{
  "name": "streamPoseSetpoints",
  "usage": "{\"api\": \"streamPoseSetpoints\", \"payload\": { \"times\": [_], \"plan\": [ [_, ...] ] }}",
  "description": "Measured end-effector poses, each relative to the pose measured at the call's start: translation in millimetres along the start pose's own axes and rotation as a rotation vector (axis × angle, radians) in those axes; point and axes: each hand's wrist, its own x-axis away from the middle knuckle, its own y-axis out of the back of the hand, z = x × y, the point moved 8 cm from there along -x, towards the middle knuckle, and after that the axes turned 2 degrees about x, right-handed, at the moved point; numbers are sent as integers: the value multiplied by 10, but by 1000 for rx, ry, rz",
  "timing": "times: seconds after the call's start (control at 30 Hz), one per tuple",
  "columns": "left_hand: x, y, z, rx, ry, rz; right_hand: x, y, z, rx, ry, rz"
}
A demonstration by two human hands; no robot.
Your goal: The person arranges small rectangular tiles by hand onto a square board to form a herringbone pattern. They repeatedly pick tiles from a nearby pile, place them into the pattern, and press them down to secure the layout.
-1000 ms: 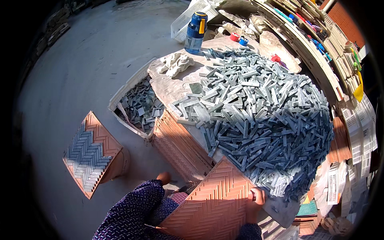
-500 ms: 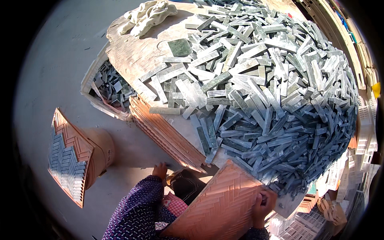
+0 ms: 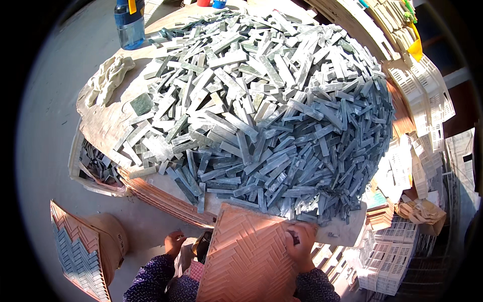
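An orange-brown herringbone-patterned tray (image 3: 246,256) leans from my lap against the table's front edge, its slots bare of stone. My right hand (image 3: 303,245) lies at its upper right edge with curled fingers; a dark spot shows between them, too small to name. To the left of the tray, my left hand (image 3: 174,242) hovers low beside my leg, fingers bent together around something I cannot make out. Beyond the tray spreads a big heap of grey-green stone strips (image 3: 261,116), sunlit at the back and shaded at the front.
A similar tray (image 3: 75,246), partly filled with grey strips, rests on a brown drum (image 3: 116,236) at left. Thin trays (image 3: 166,202) are stacked under the table edge, near a bin of scraps (image 3: 75,163). Gloves (image 3: 108,80) and a bottle (image 3: 132,32) lie farther back. White crates (image 3: 387,261) stand right.
My view has shifted, so the heap and table sit farther left, and the bottle now shows. The tray appears turned more upright in view. Both hands remain closed, the right at the tray's edge.
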Motion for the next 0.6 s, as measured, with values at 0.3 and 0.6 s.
{"api": "streamPoseSetpoints", "payload": {
  "times": [0.3,0.6],
  "plan": [
    [896,812,-3432,24,-765,28,-47,6,-126,-198,23,0],
    [138,611,-5602,-164,-1101,-428,-1505,910,-59,-12,113,-528]
  ]
}}
